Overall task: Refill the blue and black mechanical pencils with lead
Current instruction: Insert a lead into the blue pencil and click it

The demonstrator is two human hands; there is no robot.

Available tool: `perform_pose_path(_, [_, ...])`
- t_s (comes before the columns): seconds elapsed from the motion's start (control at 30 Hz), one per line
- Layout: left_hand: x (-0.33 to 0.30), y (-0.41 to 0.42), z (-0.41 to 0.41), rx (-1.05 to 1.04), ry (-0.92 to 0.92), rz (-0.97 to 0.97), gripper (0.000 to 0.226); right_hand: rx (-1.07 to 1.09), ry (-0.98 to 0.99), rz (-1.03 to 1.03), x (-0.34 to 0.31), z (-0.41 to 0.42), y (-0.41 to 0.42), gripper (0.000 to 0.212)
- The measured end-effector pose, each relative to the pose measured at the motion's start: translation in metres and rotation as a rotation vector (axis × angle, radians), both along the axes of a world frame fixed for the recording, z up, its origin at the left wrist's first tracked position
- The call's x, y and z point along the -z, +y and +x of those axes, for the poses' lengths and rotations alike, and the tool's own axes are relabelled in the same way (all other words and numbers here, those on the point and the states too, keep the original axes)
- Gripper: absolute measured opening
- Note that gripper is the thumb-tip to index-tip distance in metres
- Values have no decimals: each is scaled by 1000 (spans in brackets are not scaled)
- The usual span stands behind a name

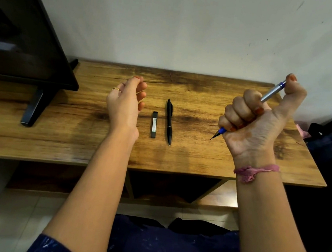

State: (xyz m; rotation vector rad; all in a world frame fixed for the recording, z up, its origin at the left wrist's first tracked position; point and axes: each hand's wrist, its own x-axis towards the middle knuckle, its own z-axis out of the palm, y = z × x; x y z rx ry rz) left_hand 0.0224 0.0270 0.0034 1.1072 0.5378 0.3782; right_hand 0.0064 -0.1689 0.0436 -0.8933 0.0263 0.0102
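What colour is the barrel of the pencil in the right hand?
Silver-grey barrel, blue at both ends, on the blue pencil gripped in the right hand; head view.

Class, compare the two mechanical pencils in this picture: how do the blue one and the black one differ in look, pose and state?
The blue pencil has a silver barrel with blue ends; the black pencil is black all over. The blue pencil is gripped in the right hand, thumb at its top end; the black pencil lies untouched on the table. The blue pencil slants in the air; the black pencil lies flat beside the lead case. Both tips point towards the person.
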Motion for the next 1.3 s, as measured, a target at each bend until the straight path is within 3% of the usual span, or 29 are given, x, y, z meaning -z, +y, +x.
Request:
perform_pose_path(0.7, [0,-2,-3,14,-2,4,6,3,99,136,11,6,-4,60])
perform_pose_path(0.87, [-1,-4,-4,27,16,2,9,19,200,163,26,17,-3,29])
perform_pose_path(1.13, [0,-2,-2,37,40,6,6,-15,299,-52,45,30,6,6])
perform_pose_path(1.3, [2,0,-1,36,48,7,8,50,347,-345,50,33,19,10])
